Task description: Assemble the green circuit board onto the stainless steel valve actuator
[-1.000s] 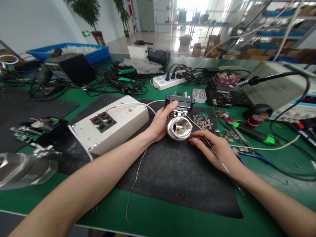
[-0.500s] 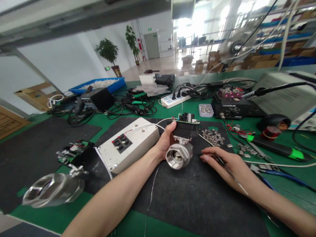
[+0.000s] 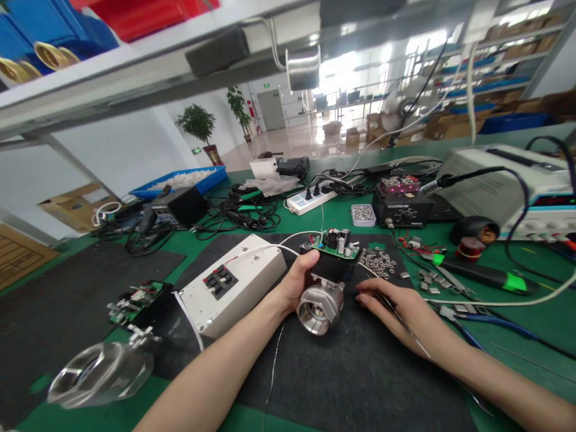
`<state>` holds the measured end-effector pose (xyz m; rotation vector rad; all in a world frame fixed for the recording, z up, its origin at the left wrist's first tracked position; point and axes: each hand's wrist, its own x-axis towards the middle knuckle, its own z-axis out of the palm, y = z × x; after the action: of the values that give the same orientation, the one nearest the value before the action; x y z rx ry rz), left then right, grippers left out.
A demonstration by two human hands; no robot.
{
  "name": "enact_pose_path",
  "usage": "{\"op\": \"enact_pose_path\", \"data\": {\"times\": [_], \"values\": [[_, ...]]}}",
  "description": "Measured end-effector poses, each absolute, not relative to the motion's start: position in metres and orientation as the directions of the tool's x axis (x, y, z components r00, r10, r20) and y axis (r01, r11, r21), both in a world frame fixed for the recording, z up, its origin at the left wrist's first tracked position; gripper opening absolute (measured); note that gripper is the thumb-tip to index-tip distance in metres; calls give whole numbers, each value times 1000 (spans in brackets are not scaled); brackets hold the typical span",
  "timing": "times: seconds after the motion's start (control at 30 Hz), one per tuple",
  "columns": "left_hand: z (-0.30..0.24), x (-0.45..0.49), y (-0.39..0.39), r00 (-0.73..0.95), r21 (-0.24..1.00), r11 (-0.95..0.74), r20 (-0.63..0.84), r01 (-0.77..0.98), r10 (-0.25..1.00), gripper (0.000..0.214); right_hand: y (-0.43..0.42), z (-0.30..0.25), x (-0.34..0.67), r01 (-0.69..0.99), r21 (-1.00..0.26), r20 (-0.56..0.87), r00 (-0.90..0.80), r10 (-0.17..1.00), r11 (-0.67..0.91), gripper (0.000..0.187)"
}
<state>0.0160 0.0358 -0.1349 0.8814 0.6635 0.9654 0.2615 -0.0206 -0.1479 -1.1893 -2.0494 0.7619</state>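
- While the left hand (image 3: 294,282) is grasping a valve unit (image 3: 320,309) at the centre of the frame, a small clear box (image 3: 365,222) above and to the right is holding a heap of tiny metal pieces (image 3: 362,212).
- Toward the upper left, a blue bin (image 3: 218,177) is holding many white pieces (image 3: 184,179).
- In the upper left corner, a blue shelf bin (image 3: 67,24) and a red shelf bin (image 3: 153,18) are standing on a shelf (image 3: 103,60), with brass fittings (image 3: 56,57) lying near its edge.
- Right of centre, a black control unit (image 3: 402,213) is bearing pale lettering, too small to read.
- The left forearm is slanting up from the bottom edge; the thumb is pressing near the green circuit board (image 3: 337,245) atop the valve unit, whose round opening is facing the viewer. Whether it is touching the black mat (image 3: 315,384) cannot be told.
- The right hand (image 3: 396,306) is reaching in from the lower right, its fingers curling around a slim metal tool (image 3: 407,327), thumb and index finger pointing left, just beside the valve unit.
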Motion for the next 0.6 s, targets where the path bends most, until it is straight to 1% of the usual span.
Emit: {"op": "enact_pose_path", "data": {"times": [0.2,0.33,0.47,0.6], "values": [[-116,19,15,341,903,137,12,-408,940,73,-19,-149,261,489,-755,260,-389,884,437,29],[-112,15,2,318,914,46,93,-403,944,74,-20,-145,261,480,-749,284,-392,875,457,27],[-110,12,-6,335,943,-84,196,-321,922,75,-21,-142,262,474,-713,343,-409,846,518,26],[-106,12,-9,364,957,-143,232,-254,902,76,-21,-140,263,477,-675,397,-409,822,563,24]]}}
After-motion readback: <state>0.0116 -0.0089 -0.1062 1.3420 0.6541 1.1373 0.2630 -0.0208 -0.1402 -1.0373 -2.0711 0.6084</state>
